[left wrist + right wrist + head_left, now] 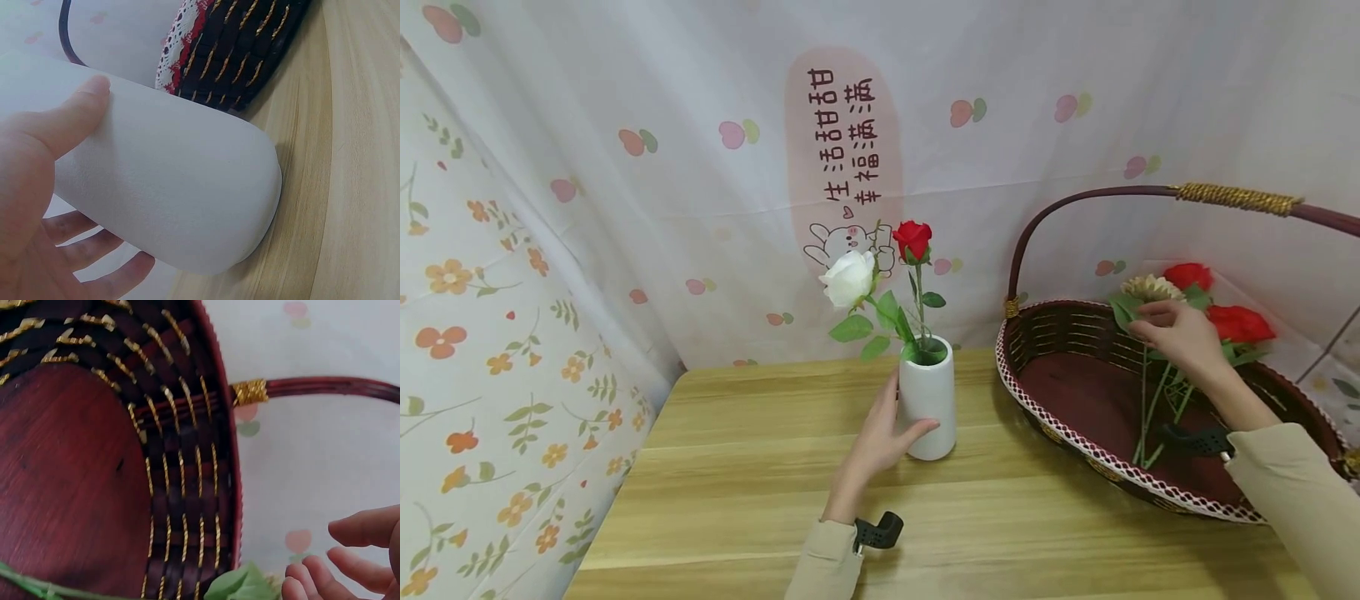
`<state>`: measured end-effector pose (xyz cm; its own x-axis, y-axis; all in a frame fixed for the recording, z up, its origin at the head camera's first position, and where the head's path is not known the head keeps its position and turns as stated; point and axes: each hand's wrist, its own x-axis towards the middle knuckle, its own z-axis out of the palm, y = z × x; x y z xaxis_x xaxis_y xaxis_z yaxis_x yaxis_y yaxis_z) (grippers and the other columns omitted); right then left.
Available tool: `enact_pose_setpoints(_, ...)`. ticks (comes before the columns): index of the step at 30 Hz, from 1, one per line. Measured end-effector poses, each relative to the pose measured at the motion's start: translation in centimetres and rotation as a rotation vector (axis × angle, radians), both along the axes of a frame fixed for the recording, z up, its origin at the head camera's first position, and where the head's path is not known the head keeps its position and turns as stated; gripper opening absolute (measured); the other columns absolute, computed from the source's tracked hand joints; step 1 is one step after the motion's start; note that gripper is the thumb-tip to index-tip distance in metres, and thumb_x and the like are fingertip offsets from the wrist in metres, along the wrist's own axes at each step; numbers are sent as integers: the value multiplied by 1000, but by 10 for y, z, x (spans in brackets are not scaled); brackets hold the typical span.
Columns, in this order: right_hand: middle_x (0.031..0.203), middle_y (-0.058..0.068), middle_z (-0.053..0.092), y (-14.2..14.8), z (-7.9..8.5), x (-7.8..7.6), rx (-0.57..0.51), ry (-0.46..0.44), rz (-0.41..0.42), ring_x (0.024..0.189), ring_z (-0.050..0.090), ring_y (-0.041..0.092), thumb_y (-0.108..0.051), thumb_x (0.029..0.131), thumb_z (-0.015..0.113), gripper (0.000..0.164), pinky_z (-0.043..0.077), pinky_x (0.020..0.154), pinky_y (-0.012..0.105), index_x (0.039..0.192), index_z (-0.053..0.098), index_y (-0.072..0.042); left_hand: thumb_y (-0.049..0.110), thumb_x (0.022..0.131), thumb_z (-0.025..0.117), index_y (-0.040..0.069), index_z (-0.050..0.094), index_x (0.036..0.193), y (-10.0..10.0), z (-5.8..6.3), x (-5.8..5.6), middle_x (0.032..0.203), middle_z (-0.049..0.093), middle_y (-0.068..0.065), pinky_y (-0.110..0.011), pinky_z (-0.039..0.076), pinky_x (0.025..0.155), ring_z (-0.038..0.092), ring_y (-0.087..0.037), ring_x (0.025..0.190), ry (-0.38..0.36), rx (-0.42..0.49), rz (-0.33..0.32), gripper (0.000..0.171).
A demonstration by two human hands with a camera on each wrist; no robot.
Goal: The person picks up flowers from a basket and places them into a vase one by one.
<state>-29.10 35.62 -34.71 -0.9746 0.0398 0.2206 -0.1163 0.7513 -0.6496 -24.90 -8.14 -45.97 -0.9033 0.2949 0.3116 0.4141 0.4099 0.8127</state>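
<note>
A white vase (928, 408) stands upright on the table, holding a white rose (848, 279) and a red rose (913, 239). My left hand (883, 429) grips its left side; the left wrist view shows the thumb on one face of the vase and the fingers around the other. Over the basket (1075, 392), my right hand (1183, 337) is beside a cream flower (1150, 287). In the right wrist view its thumb and fingers are apart, close to a green leaf (240, 584). Red flowers (1240, 323) lean at the basket's far right, partly behind this hand.
The basket's tall handle (1030, 237) arches over it, with gold wrapping (1236, 198) at the top. Wooden table (737, 483) extends left of the vase and in front. A printed white curtain (700, 200) hangs right behind; a floral cloth (512, 375) hangs at left.
</note>
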Motion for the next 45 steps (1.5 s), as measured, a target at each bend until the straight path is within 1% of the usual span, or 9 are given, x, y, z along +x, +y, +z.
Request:
enact_pose_setpoints(2,121,42,56,5,-3,-1,11,-3,-11,68,55,-8,-31,102,56,56,50,59,18,134,49,15,43,90,76,13,16,162,0,0,0,162,29,-12,-50,32,115,34,-29,145,-2,0,1,98)
enact_pose_setpoints(4,120,42,56,9,-6,-3,31,-5,-23,69,61,0,-31,103,56,56,50,58,20,133,49,15,43,90,76,13,16,162,0,1,0,162,29,-12,-50,32,115,34,-29,145,-3,-1,2,98)
enact_pose_setpoints(6,118,43,57,12,-9,-4,52,0,-34,72,68,16,-29,102,57,54,50,57,23,131,49,16,42,91,76,13,16,162,0,2,0,162,29,-12,-50,32,115,34,-29,145,-4,2,1,98)
enact_pose_setpoints(9,115,43,58,16,-13,-5,96,5,-58,79,68,38,-26,101,58,50,50,55,28,125,52,18,41,90,76,12,16,162,0,2,0,162,29,-12,-50,32,115,34,-29,145,-4,6,-2,98)
enact_pose_setpoints(11,111,43,60,19,-16,-6,122,8,-71,79,67,41,-23,100,59,48,49,54,31,122,53,19,41,90,77,12,16,162,0,1,0,162,29,-12,-50,32,115,35,-29,145,-2,7,-3,98)
enact_pose_setpoints(18,77,20,70,27,-27,-11,145,-7,-89,59,62,16,-19,99,59,43,47,51,29,117,56,20,40,90,77,11,16,162,0,1,0,162,29,-13,-49,33,115,35,-29,144,-4,10,-3,98)
enact_pose_setpoints(24,67,13,69,28,-33,-12,154,-48,-60,57,66,22,-15,98,58,41,47,54,32,113,55,22,38,90,78,12,18,161,-1,1,0,161,31,-12,-49,35,114,36,-28,144,-6,25,-8,97)
enact_pose_setpoints(30,64,11,69,28,-39,-13,163,-103,-103,58,68,23,-16,96,56,43,50,54,35,114,54,23,39,90,77,12,17,162,0,1,0,162,29,-12,-48,33,115,35,-28,145,-4,21,-12,97)
enact_pose_setpoints(45,65,12,70,36,-58,-14,40,-104,-106,57,68,22,-15,100,55,43,52,52,30,115,57,25,39,90,77,13,16,162,0,0,-1,162,28,-12,-48,35,114,35,-28,145,-24,20,-4,98)
